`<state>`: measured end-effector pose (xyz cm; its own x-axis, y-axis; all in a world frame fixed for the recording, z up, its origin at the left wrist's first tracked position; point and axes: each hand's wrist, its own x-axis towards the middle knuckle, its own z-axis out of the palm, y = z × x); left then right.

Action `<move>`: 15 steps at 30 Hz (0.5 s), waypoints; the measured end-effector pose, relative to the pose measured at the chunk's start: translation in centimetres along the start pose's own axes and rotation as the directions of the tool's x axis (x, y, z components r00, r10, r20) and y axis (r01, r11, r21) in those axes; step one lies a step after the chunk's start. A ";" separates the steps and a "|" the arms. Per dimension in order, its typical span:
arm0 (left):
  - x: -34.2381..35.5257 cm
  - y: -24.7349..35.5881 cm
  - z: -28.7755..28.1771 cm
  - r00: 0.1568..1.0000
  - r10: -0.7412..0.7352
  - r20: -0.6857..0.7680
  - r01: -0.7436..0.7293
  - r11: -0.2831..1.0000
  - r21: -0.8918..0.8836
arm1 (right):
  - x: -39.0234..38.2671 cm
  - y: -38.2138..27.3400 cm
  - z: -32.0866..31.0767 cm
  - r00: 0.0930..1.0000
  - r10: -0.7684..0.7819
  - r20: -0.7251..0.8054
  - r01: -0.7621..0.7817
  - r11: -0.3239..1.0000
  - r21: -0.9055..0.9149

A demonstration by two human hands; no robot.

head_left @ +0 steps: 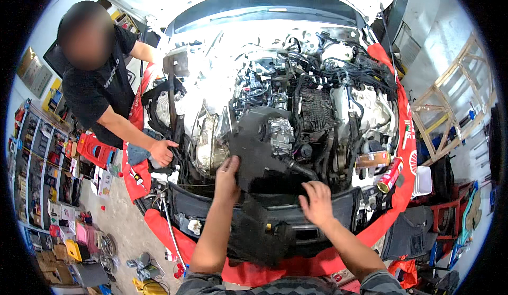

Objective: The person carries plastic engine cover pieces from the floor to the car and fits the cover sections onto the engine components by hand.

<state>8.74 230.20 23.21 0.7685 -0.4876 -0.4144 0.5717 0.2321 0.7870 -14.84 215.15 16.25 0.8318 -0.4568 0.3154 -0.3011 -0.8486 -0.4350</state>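
My left hand point(227, 181) is closed on the left edge of a black plastic cover point(260, 160), which has a curved cutout near its top. The cover is tilted over the front of an open car engine bay point(312, 104). My right hand point(317, 202) has its fingers apart and holds nothing that I can see. It hovers by the end of a black hose point(300, 169), to the right of the cover. Below both hands runs the black front panel point(338, 205) of the car. The cover hides part of the engine behind it.
A co-worker in a black shirt point(103, 83) leans in from the left, one hand point(163, 153) at the bay's edge. A red fender cover point(399, 157) drapes the car's front. Two spray cans, one brown point(372, 159) and one red point(390, 176), lie at the right. Shelves point(39, 146) stand left.
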 end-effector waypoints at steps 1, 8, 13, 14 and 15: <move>2.3 0.2 -1.6 0.998 0.059 0.000 -0.059 0.998 -0.038 | 0.4 1.8 0.9 0.999 -0.022 -0.026 0.019 0.990 -0.136; 13.0 -0.2 -2.2 0.990 0.045 -0.136 -0.030 0.994 0.108 | -0.5 7.3 5.3 0.991 -0.130 -0.007 0.130 0.990 -0.057; 13.0 -5.4 -0.5 0.951 -0.030 -0.307 0.083 0.984 0.159 | -0.7 8.6 5.2 0.996 -0.089 0.005 0.089 0.994 -0.069; 12.2 -5.5 -0.3 0.918 0.030 -0.396 0.074 0.967 0.245 | -0.6 8.5 5.3 0.996 -0.088 0.019 0.089 0.993 -0.074; 11.6 -5.7 -0.4 0.875 0.097 -0.474 0.074 0.941 0.329 | -0.5 8.4 5.4 0.996 -0.088 0.032 0.090 0.993 -0.080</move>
<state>14.50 223.56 13.69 0.8643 -0.0053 -0.5029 0.5002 -0.0945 0.8607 -15.22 209.68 7.91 0.8695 -0.3717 0.3254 -0.2613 -0.9050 -0.3357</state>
